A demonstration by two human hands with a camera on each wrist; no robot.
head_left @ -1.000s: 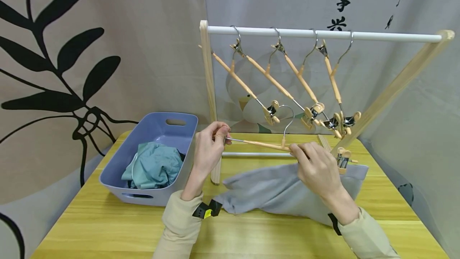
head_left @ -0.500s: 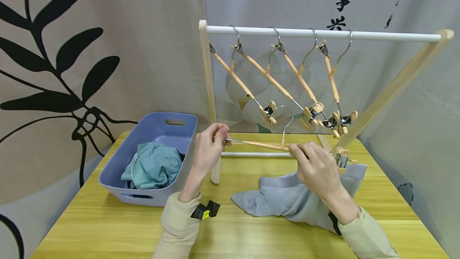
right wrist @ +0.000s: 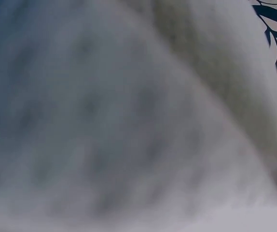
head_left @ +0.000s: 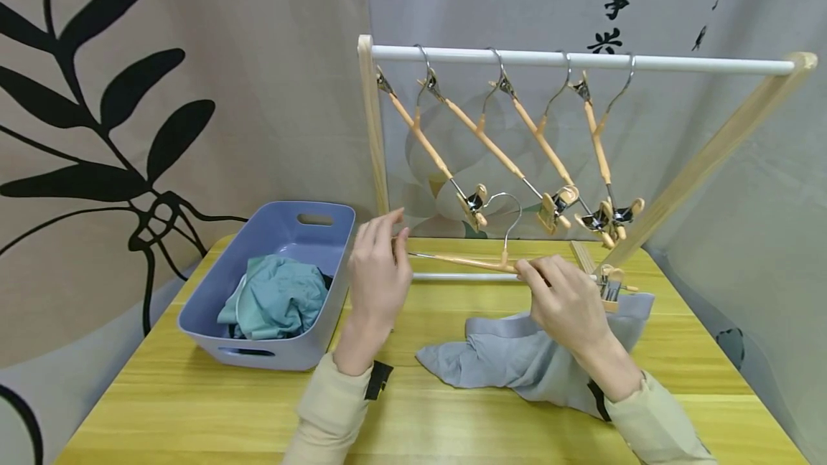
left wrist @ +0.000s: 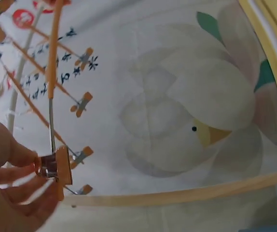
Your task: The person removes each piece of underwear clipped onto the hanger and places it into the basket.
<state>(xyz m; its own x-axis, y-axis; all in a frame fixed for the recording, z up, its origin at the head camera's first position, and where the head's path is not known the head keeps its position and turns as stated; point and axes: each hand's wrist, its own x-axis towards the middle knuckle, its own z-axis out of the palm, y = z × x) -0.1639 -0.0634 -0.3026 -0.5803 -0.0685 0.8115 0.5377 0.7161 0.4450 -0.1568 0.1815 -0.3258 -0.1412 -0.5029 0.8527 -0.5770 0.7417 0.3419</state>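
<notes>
A clip hanger (head_left: 459, 261) with a wooden bar and metal hook is held level above the table. My right hand (head_left: 568, 300) grips its bar right of the hook. At its left end, my left hand (head_left: 381, 271) pinches the clip (left wrist: 56, 166) between thumb and fingers; nothing shows in that clip's mouth. The clip at the right end (head_left: 611, 285) overlaps the top of a grey garment (head_left: 510, 350). This cloth droops to the table beneath my right hand, and its blurred fabric (right wrist: 104, 121) fills most of the right wrist view.
Several clip hangers (head_left: 494, 143) hang from the white rod (head_left: 452, 55) of a wooden rack behind my hands. A blue-purple basket (head_left: 213, 307) holding a teal garment (head_left: 278, 300) stands at left on the wooden table (head_left: 194, 407).
My left hand has turned at the clip, its fingers now pointing upward. The grey garment's left end has dropped back to the right, folded on the table. My right hand stays on the bar.
</notes>
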